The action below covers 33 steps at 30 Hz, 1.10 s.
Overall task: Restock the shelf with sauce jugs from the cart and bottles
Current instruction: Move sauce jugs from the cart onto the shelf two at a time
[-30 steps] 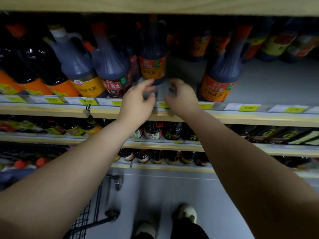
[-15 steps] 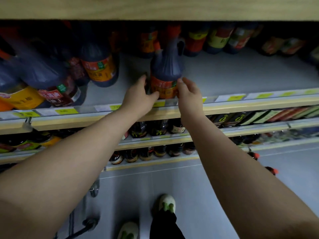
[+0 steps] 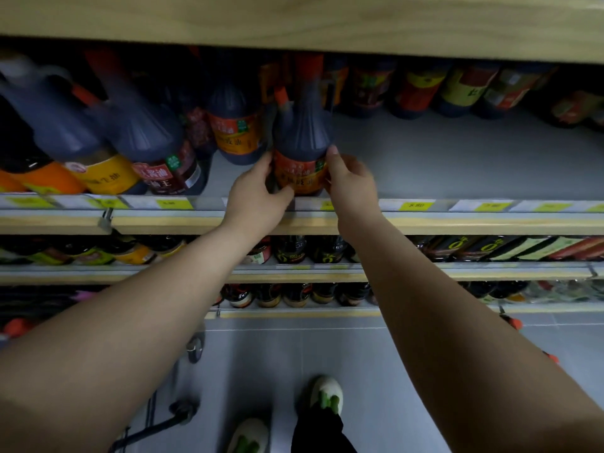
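A dark sauce jug [image 3: 302,142] with an orange label and red cap stands upright at the front edge of the grey shelf [image 3: 457,165]. My left hand [image 3: 258,191] grips its left side and my right hand [image 3: 351,188] grips its right side, both at label height. More dark jugs [image 3: 140,148] with yellow, orange and red labels crowd the shelf to the left. Another jug [image 3: 237,129] stands just behind and left of the held one.
A row of bottles [image 3: 418,89] lines the back of the shelf at right. Lower shelves [image 3: 425,273] hold small bottles. Yellow price tags [image 3: 416,206] run along the shelf edge. Cart frame and wheels [image 3: 183,410] show at lower left beside my shoes.
Both hands went from the shelf edge to closing around the orange-label jug. The jug now stands closer to the other jugs on the left, and the view has shifted.
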{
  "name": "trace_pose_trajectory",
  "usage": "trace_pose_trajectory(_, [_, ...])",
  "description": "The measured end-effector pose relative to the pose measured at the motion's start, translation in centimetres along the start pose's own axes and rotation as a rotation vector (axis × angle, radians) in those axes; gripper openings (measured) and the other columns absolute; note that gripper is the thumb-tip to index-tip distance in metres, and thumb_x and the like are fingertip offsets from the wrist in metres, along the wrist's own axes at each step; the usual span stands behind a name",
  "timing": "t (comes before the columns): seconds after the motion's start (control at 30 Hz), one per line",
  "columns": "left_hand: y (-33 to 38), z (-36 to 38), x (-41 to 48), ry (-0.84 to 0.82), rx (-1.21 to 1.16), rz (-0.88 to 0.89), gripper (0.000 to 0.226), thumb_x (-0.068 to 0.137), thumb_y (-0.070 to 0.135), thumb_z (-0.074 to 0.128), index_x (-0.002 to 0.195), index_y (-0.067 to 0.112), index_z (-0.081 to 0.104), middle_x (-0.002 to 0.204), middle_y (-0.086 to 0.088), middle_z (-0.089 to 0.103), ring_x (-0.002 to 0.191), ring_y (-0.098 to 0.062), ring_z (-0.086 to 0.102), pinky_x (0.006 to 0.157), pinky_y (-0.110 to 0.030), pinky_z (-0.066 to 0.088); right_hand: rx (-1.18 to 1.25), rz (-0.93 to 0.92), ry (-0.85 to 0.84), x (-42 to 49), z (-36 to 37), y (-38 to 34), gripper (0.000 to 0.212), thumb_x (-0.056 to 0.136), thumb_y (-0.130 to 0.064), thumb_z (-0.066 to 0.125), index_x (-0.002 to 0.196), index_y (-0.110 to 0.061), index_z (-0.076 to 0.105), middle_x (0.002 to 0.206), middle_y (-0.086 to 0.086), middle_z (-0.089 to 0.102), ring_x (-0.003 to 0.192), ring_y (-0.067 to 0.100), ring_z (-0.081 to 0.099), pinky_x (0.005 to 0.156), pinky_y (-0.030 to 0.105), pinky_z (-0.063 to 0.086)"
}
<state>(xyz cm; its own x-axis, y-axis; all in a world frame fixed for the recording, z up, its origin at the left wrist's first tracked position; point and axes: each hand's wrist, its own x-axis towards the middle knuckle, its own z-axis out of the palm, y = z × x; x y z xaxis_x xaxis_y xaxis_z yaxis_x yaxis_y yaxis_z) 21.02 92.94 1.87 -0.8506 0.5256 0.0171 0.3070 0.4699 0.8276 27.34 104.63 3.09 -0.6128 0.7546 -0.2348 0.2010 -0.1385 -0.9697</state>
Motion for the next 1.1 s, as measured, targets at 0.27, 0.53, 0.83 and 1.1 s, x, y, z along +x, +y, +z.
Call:
trace_pose_trajectory(0.27, [-3.7, -4.3, -1.0, 0.114, 0.055, -0.066, 0.070, 0.079, 0.038, 0.061, 0.145, 0.034, 0.035, 0.126, -0.001, 0.059, 0.120, -0.013, 0.053, 0.097, -0.038, 0.050, -0.044, -0.032, -0.123, -1.6, 5.2, 0.0, 0.021, 0.098, -0.039, 0.049, 0.093, -0.020, 0.058, 0.091, -0.004, 0.063, 0.098, 0.018, 0.062, 0.094, 0.041, 0.052])
trace_pose_trajectory(0.53, [-5.4, -7.2, -2.5, 0.142, 0.062, -0.043, 0.061, 0.087, 0.028, 0.064, 0.144, 0.025, 0.041, 0.117, 0.011, 0.058, 0.121, -0.011, 0.048, 0.098, -0.022, 0.036, -0.081, -0.068, -0.162, -2.4, 8.5, -0.1, 0.017, 0.099, -0.037, 0.047, 0.096, -0.024, 0.057, 0.104, 0.000, 0.062, 0.109, 0.021, 0.060, 0.101, 0.044, 0.048])
trace_pose_trajectory(0.83, [-5.8, -10.0, -6.5, 0.106, 0.019, -0.068, 0.039, 0.091, 0.029, 0.061, 0.128, 0.018, 0.059, 0.119, 0.006, 0.064, 0.111, -0.003, 0.054, 0.091, -0.013, 0.035, -0.317, -0.195, -0.143, -6.8, 8.8, -0.4, 0.041, 0.098, -0.035, 0.051, 0.131, -0.012, 0.054, 0.121, 0.001, 0.062, 0.112, 0.015, 0.056, 0.096, 0.033, 0.045])
trace_pose_trajectory(1.1, [-5.1, -14.4, -14.0, -0.031, -0.054, 0.032, 0.025, 0.092, 0.023, 0.061, 0.115, 0.018, 0.065, 0.089, 0.017, 0.061, 0.083, 0.006, 0.054, 0.074, -0.002, 0.039, -0.351, -0.205, -0.029, -17.1, 6.1, 0.9, 0.020, 0.092, -0.019, 0.059, 0.110, -0.013, 0.066, 0.087, -0.005, 0.061, 0.071, 0.006, 0.054, 0.067, 0.023, 0.043])
